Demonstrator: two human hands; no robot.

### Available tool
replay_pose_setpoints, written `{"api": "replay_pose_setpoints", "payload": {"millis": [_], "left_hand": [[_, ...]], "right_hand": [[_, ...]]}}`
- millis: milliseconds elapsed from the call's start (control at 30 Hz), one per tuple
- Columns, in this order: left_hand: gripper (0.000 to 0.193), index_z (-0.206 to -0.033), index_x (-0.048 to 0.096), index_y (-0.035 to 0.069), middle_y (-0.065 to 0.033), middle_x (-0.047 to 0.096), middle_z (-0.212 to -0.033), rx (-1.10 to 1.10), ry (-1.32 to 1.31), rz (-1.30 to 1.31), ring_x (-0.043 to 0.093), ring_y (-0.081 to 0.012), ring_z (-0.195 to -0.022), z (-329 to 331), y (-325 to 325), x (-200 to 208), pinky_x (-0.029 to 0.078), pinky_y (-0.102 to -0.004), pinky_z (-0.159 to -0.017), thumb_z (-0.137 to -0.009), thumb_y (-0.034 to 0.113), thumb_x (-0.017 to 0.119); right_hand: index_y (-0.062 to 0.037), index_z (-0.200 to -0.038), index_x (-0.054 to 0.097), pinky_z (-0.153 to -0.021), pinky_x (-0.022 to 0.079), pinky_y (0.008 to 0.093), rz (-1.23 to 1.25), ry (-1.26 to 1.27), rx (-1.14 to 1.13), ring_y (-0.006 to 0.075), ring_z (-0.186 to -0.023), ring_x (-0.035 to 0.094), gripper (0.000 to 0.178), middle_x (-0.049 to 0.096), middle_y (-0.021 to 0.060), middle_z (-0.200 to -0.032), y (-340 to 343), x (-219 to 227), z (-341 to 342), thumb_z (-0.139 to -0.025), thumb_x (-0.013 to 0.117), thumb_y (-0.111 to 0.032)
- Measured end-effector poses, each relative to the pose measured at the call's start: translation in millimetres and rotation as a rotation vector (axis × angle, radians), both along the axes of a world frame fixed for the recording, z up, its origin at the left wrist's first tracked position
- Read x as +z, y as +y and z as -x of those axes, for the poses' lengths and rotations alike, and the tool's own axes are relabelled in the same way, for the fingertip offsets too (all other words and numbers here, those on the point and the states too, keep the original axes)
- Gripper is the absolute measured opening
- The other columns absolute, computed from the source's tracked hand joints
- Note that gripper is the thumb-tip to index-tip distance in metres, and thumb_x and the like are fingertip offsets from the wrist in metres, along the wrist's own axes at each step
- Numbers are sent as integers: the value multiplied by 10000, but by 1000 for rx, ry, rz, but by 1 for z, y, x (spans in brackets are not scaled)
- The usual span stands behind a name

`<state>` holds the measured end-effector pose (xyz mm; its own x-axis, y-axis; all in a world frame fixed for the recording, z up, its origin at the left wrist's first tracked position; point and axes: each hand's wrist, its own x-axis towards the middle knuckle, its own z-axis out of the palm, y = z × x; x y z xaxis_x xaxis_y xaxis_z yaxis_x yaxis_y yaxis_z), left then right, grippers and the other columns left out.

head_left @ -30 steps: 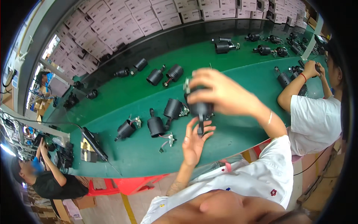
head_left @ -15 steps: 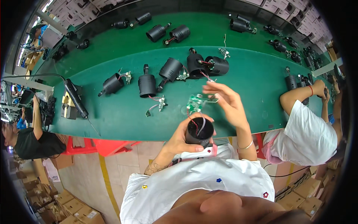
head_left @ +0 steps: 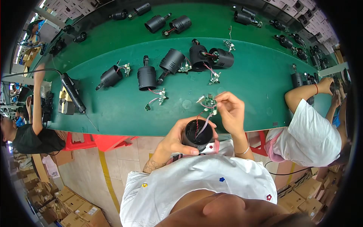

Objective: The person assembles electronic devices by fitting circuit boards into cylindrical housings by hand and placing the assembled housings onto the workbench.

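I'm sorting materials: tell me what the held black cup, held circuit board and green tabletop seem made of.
Black cup: plastic or coated metal, satin finish; its even dark wall leaves it open. Circuit board: probably rigid laminate, its green face carrying small pale components. Green tabletop: perhaps rubber matting or laminate, smooth, judging by its even colour and faint sheen.

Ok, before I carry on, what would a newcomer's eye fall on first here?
Probably the open black cylindrical housing in the left hand, at the near edge, with thin coloured wires leading up to the small green circuit board in the right hand. Next, likely the loose row of black cylinders beyond the hands, on the green tabletop.
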<state>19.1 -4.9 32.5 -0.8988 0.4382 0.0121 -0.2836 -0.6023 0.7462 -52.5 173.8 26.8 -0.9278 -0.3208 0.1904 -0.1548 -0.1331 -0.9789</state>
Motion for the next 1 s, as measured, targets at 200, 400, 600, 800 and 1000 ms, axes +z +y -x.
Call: {"api": "replay_pose_setpoints", "payload": {"millis": [200,400,600,800,1000], "left_hand": [[789,-1222,424,23,-202,639,-1007,138,175,421,634,-314,-937,-6,-16,-4,494,-395,-870,-542,70,820],[811,-1250,403,39,-168,599,-1161,147,379,247,609,-278,-1015,-12,-4,-8,458,-411,-959,-565,37,837],[960,-1353,316,13,-181,566,-1197,118,479,221,601,-296,-1047,-8,5,0,468,-421,-951,-550,38,842],[1060,-1430,225,-7,-198,568,-1179,265,334,157,610,-296,-1033,-9,11,1,484,-418,-928,-568,55,838],[1037,-1428,227,-6,-170,557,-1209,377,302,171,598,-284,-1075,-8,14,-1,442,-385,-980,-596,71,841]], "right_hand": [[-7,-733,569,-562,370,272,-564,608,41,122,-614,450,108,567,29,-714,16,48,13,-807,646,4],[-9,-660,518,-537,337,265,-554,457,379,90,-587,418,230,513,6,-625,24,63,26,-860,622,-51],[-19,-635,530,-456,291,235,-407,-174,397,55,-513,359,299,488,-12,-576,-3,16,22,-908,617,-107],[-30,-748,603,-382,303,215,211,-474,135,40,-475,367,207,542,1,-616,-32,-7,-17,-924,618,-136],[-10,-922,653,-366,361,187,621,-750,113,59,-484,442,107,608,39,-729,-31,-18,-31,-926,597,-101]]}}
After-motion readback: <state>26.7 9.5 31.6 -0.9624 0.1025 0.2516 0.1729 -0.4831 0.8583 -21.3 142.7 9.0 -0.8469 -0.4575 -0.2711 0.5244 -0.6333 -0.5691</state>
